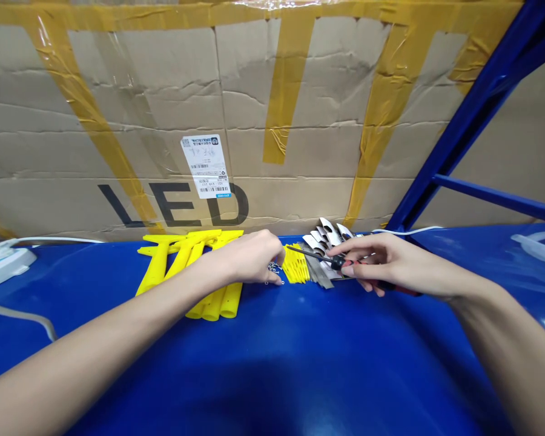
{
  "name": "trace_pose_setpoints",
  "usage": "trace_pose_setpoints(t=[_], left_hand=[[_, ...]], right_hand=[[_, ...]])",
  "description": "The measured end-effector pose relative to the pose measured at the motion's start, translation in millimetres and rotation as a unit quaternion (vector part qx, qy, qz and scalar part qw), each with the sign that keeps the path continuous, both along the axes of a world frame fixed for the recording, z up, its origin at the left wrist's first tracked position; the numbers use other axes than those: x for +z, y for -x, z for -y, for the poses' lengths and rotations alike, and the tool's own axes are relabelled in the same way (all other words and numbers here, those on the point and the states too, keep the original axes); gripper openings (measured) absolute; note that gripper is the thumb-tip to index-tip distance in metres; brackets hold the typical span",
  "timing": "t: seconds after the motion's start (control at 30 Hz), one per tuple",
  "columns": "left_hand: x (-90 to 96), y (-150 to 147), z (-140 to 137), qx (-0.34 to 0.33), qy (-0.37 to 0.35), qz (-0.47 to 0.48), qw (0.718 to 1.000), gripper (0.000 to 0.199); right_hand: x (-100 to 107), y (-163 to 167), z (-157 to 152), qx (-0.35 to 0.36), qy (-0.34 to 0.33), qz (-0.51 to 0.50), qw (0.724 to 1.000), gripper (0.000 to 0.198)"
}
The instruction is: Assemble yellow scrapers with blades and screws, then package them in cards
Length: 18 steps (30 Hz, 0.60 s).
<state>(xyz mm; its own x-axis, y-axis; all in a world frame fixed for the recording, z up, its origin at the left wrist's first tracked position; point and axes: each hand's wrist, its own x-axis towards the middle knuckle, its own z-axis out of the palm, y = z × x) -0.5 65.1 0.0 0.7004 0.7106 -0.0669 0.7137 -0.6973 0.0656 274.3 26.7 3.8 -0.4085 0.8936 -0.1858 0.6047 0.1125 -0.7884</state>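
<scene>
My left hand [258,257] reaches down over a small heap of screws [274,267], its thumb and forefinger curled but apart around them. In my right hand [376,259] is a screwdriver [338,262], with its dark shaft pointing left and its red and black handle under my fingers. Below the shaft lies a row of thin yellow plastic pieces [296,265]. Beside them are flat grey metal strips [318,271]. Shiny curved metal pieces [320,236] are piled behind my right hand. Yellow T-shaped tubes [222,303] lie left of the screws, partly covered by my left forearm.
Everything rests on a blue tabletop [290,363]. A large taped cardboard box [249,91] marked LED stands along the back. A blue metal frame [463,121] slants up at the right. A white power strip [9,266] with cables sits at the far left.
</scene>
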Motion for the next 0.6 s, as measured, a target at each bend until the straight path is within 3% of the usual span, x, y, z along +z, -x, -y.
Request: trace_pose_setpoints(t=[0.07,0.23,0.37,0.6], left_hand=[[-7.6,-3,3,-0.003,-0.004,0.005,1.000,0.040],[-21.7,-8,5,-0.006,-0.022,0.029,0.999,0.021],[-22.5,-8,2,-0.039,-0.014,0.030,0.999,0.014],[-15.7,0,-6,-0.025,-0.030,0.021,0.999,0.019]], right_hand=[[1,0,0,-0.020,-0.007,0.008,1.000,0.059],[0,4,0,-0.017,-0.013,0.003,1.000,0.058],[-1,4,0,-0.018,-0.015,-0.005,1.000,0.056],[0,0,0,0.004,0.015,-0.010,1.000,0.058]])
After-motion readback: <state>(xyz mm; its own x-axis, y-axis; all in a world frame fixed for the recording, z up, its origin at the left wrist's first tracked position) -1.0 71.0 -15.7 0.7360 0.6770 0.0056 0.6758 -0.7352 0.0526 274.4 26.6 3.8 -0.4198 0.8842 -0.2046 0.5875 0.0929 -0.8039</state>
